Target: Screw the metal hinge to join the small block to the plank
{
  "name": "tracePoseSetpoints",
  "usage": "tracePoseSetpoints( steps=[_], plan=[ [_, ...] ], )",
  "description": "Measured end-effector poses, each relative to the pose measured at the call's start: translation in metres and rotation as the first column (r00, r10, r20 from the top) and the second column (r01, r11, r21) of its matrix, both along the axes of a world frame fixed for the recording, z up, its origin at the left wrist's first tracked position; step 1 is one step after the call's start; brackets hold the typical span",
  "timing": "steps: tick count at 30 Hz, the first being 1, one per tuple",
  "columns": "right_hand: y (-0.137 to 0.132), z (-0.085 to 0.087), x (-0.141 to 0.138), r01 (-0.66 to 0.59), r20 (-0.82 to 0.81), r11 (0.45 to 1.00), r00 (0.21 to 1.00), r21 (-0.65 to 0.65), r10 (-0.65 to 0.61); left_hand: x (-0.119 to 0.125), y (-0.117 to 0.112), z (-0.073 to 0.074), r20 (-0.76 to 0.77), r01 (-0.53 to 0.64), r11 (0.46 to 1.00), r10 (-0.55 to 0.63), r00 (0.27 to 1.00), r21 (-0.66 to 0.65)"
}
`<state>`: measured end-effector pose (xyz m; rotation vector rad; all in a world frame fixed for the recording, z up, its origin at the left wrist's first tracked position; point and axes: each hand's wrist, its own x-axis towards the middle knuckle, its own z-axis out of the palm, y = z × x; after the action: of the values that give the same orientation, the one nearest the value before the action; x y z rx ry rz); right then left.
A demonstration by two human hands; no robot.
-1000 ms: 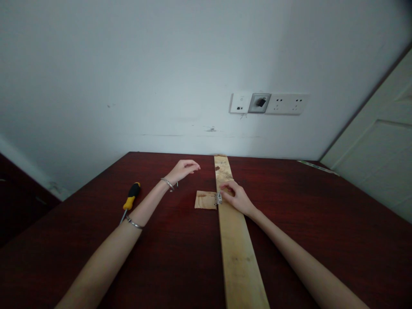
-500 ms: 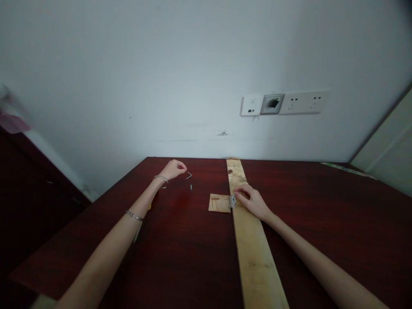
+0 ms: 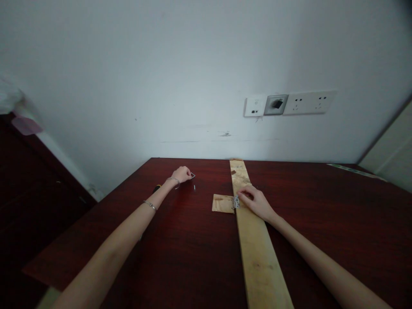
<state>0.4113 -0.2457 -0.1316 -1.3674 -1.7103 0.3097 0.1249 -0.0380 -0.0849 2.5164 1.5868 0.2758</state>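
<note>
My left hand is low over the far left part of the table. Its fingers are closed in a pinch at two thin metal pieces that look like screws or nails; whether one is gripped I cannot make out. Nearer to me lies a similar single piece. My right hand rests on the long wooden board, thumb and forefinger closed at a small metal hinge. The hinge sits at the board's left edge, where a short wooden block meets it.
A tool with a black and yellow end lies partly hidden behind my left forearm. The dark red table backs onto a white wall with sockets. A thin strip lies at the back right.
My left hand has moved right and down to the two thin metal pieces. My right hand stays at the hinge. The whole view has shifted slightly.
</note>
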Motion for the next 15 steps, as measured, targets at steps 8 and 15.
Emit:
tracePoseSetpoints(
  steps=[8,15],
  plan=[
    [0.0007,-0.0003,0.0,0.016,0.004,1.0,1.0,0.008,-0.016,0.0067,0.0019,-0.0046,-0.071,-0.04,0.999,0.04,0.997,0.011],
    [0.0003,0.0001,-0.0004,0.012,0.006,1.0,1.0,0.008,-0.012,0.0067,0.006,-0.0059,-0.092,-0.023,1.0,0.022,0.996,-0.02]
  ],
)
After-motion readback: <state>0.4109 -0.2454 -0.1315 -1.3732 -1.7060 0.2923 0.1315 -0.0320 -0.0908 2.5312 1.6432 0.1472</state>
